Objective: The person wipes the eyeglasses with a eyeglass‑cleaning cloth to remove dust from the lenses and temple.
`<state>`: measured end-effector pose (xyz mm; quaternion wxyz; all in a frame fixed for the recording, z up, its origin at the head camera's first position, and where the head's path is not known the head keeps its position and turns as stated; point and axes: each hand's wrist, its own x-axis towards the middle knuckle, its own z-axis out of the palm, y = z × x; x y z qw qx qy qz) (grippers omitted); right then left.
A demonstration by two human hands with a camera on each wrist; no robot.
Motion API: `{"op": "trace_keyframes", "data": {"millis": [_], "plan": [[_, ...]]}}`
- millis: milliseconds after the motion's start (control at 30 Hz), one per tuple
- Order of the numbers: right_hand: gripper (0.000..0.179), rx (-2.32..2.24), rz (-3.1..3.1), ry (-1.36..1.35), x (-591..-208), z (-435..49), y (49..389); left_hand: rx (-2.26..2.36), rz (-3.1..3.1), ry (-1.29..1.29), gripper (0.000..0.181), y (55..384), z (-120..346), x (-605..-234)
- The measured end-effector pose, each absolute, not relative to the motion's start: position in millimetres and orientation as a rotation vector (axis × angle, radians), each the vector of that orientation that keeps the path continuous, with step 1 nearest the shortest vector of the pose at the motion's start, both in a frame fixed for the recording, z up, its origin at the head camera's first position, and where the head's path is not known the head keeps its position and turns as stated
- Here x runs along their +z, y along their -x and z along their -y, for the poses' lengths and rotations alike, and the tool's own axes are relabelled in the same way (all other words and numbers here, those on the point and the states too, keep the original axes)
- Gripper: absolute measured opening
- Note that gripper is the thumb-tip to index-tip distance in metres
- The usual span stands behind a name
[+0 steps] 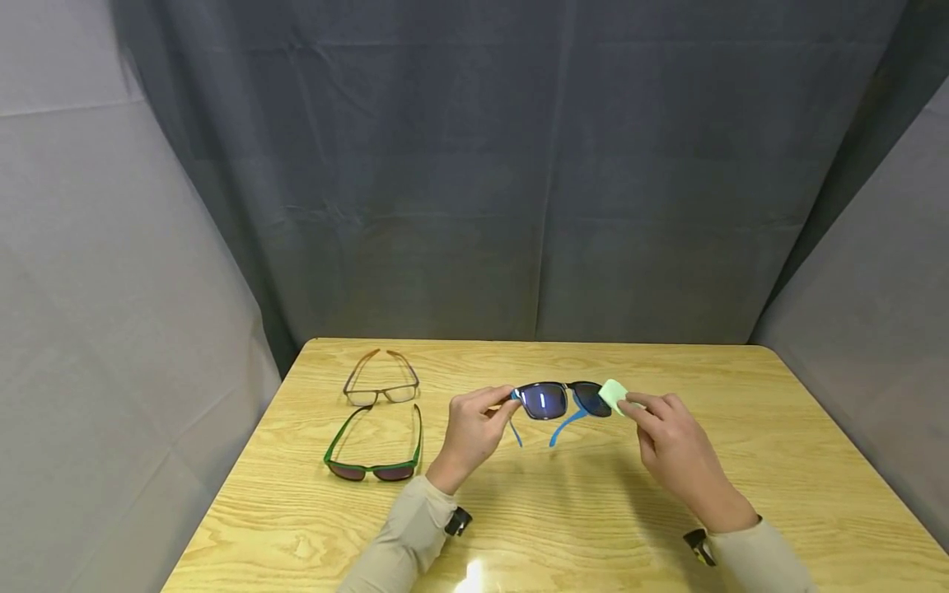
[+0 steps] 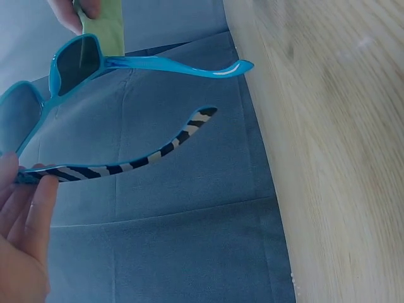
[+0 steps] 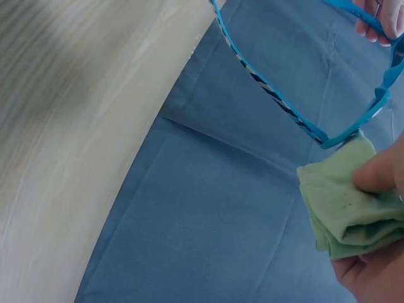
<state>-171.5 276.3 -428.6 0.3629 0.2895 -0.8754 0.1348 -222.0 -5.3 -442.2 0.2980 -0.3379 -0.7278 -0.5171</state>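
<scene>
My left hand (image 1: 474,428) pinches a pair of sunglasses (image 1: 544,401) at the hinge corner and holds it up over the table. The sunglasses have dark lenses, a blue frame inside and zebra stripes along the temple (image 2: 126,165); both temples are unfolded. A folded light green cloth (image 3: 344,196) is pinched between the thumb and fingers of my right hand (image 1: 678,449). In the head view the cloth overlaps the outer edge of the lens at the right. In the right wrist view it sits right at the frame's corner.
On the wooden table (image 1: 296,535), left of my hands, lie clear eyeglasses (image 1: 381,394) with brown temple tips. Nearer stand green-framed sunglasses (image 1: 371,468), temples unfolded. A dark curtain (image 1: 445,206) hangs behind the table, with grey cloth walls (image 1: 111,329) at the sides.
</scene>
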Motion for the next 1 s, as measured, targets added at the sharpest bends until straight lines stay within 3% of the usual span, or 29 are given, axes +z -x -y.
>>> {"op": "trace_keyframes", "data": {"millis": [267, 667, 833, 1000], "plan": [[0.036, 0.435, 2.165, -0.752, -423, -264, 175, -1.349, 1.935, 0.95, 0.014, 220, 2, -444], [0.016, 0.701, 2.046, -0.778, -418, -242, 173, -1.323, 1.947, 0.971, 0.014, 216, -2, -442], [0.031, 0.736, 2.019, -0.833, -416, -236, 172, -1.32, 1.948, 0.982, 0.014, 215, -3, -442], [0.02, 0.749, 2.11, -0.844, -414, -233, 169, -1.308, 1.946, 0.988, 0.015, 215, -5, -442]]}}
